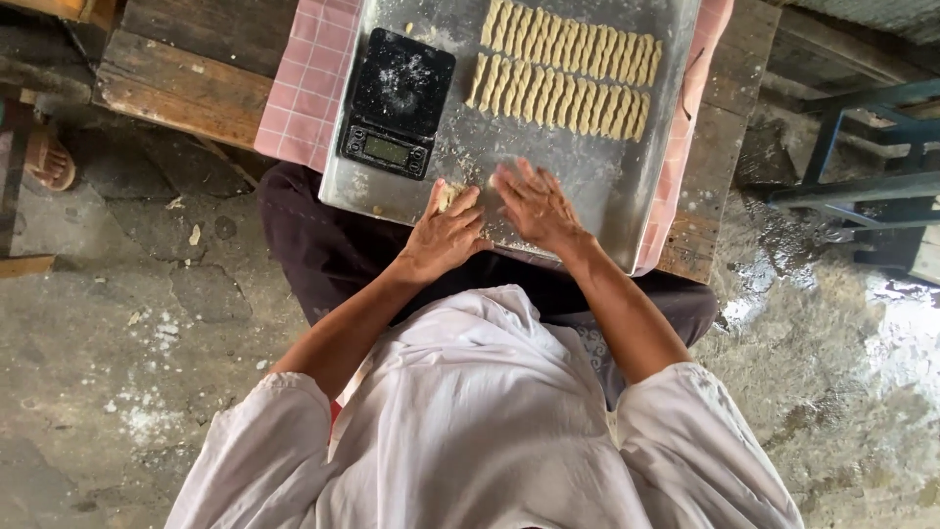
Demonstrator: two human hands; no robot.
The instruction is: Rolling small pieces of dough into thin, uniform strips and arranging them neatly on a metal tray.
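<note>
Both hands are working at the near edge of the metal tray [607, 186]: the left hand [443, 235] is pressing a dough piece [449, 196] under nearly closed fingers, while the right hand [537, 208] is lying flat, fingers spread, keeping space below the twisted dough rows [560, 96].

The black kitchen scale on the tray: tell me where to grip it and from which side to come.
Grip the black kitchen scale by its two long side edges, coming from above on its left, the bare side of the metal tray. It lies flat and thin; the twisted dough rows crowd its right, and the left hand and right hand work just below it.
</note>
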